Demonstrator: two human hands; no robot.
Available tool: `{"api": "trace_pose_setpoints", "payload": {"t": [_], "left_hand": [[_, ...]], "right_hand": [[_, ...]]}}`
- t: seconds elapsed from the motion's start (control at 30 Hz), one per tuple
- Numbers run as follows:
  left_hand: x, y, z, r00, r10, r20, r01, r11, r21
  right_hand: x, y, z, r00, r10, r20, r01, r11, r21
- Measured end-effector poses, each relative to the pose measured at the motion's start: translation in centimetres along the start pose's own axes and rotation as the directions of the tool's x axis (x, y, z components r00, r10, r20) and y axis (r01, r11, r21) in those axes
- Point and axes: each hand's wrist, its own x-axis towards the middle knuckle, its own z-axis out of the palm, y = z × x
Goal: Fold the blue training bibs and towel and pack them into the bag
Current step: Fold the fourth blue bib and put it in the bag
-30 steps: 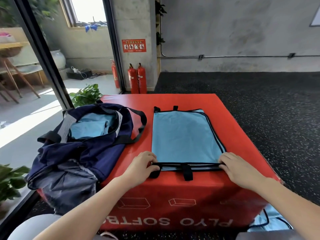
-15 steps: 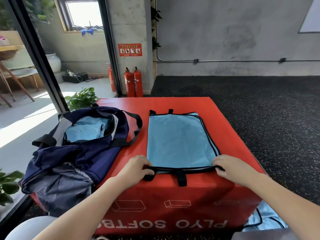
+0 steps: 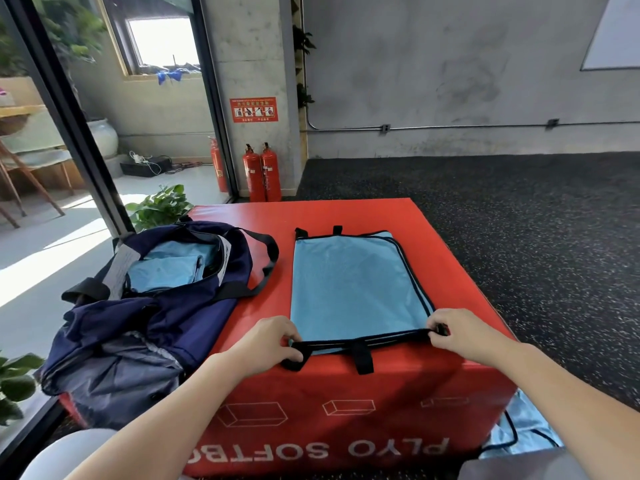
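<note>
A light blue training bib (image 3: 353, 285) with black trim lies flat on the red plyo soft box (image 3: 433, 244). My left hand (image 3: 273, 341) pinches its near left corner and black strap. My right hand (image 3: 460, 332) pinches the near right corner, lifting the black edge slightly. To the left, the open navy bag (image 3: 145, 320) rests on the box edge, with folded light blue cloth (image 3: 166, 268) inside it. Another blue bib (image 3: 523, 427) lies on the floor at the box's lower right, partly hidden by my right arm.
Potted plants (image 3: 159, 206) stand left of the box beside a black glass-door frame (image 3: 69, 116). Red fire extinguishers (image 3: 261, 173) line the concrete pillar behind. Dark speckled rubber floor (image 3: 536, 220) spreads to the right and back.
Both hands have closed their fingers on the bib's near corners and raised the black edge a little. The view has tilted upward.
</note>
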Motion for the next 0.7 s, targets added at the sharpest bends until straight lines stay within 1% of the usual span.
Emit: {"api": "trace_pose_setpoints", "payload": {"t": [0.13,0.2,0.3,0.37,0.43,0.5,0.57,0.6,0.7], "left_hand": [[-0.1,0.5,-0.2,1.0,-0.027,-0.011,0.027,0.999,0.026],[-0.4,0.8,-0.1,1.0,-0.019,-0.011,0.02,0.999,0.043],[-0.7,0.9,-0.5,0.998,-0.04,-0.05,0.04,0.999,-0.002],[-0.9,0.9,-1.2,0.994,-0.057,-0.091,0.049,0.995,-0.089],[-1.1,1.4,-2.2,0.991,-0.074,-0.11,0.049,0.975,-0.216],[-1.4,1.9,-3.3,0.991,-0.103,-0.084,0.068,0.937,-0.343],[-1.7,2.4,-4.5,0.991,-0.122,-0.047,0.09,0.896,-0.435],[-1.9,2.6,-5.0,0.992,-0.121,-0.026,0.094,0.87,-0.485],[-2.4,3.5,-6.1,0.996,-0.075,0.044,0.086,0.745,-0.661]], "right_hand": [[-0.4,-0.3,-0.1,1.0,0.01,0.011,-0.01,1.0,0.013],[-0.6,-0.5,-0.2,1.0,0.023,0.006,-0.023,0.998,0.054],[-0.9,-1.7,-0.8,0.998,0.058,-0.02,-0.055,0.99,0.126],[-0.9,-2.2,-1.1,0.995,0.094,-0.021,-0.088,0.976,0.198],[-0.8,-2.4,-1.5,0.992,0.124,-0.015,-0.115,0.951,0.288],[-0.8,-2.9,-2.1,0.99,0.14,-0.015,-0.126,0.927,0.354],[-1.1,-3.9,-2.9,0.992,0.129,-0.007,-0.114,0.9,0.421],[-1.1,-4.1,-3.2,0.993,0.121,-0.001,-0.107,0.883,0.458],[-1.3,-4.4,-4.0,0.993,0.117,0.012,-0.105,0.837,0.537]]}}
